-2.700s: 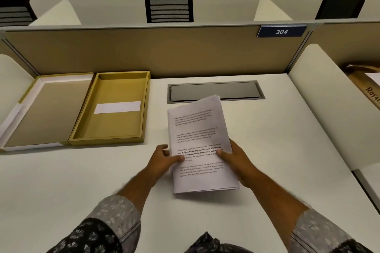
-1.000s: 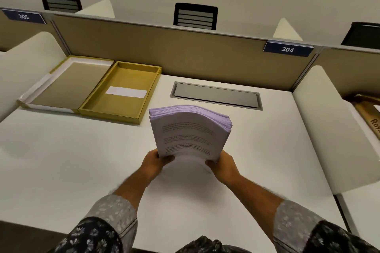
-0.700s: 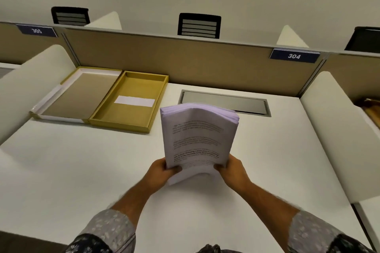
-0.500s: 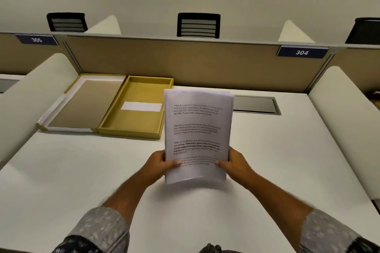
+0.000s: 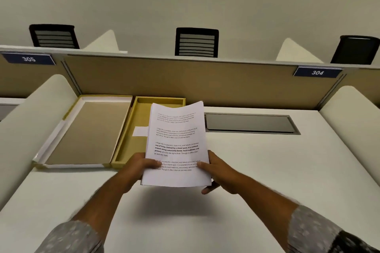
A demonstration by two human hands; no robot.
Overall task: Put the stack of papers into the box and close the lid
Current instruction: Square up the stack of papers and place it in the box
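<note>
Papers (image 5: 176, 146) now leftward, between hands (image 5: 178, 170).

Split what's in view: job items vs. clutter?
Job: white printed paper stack, held by left hand and right hand; open mustard-yellow cardboard box; its brown-lined lid.
Clutter: grey desk cable hatch; blue 304 sign; black chairs.
</note>
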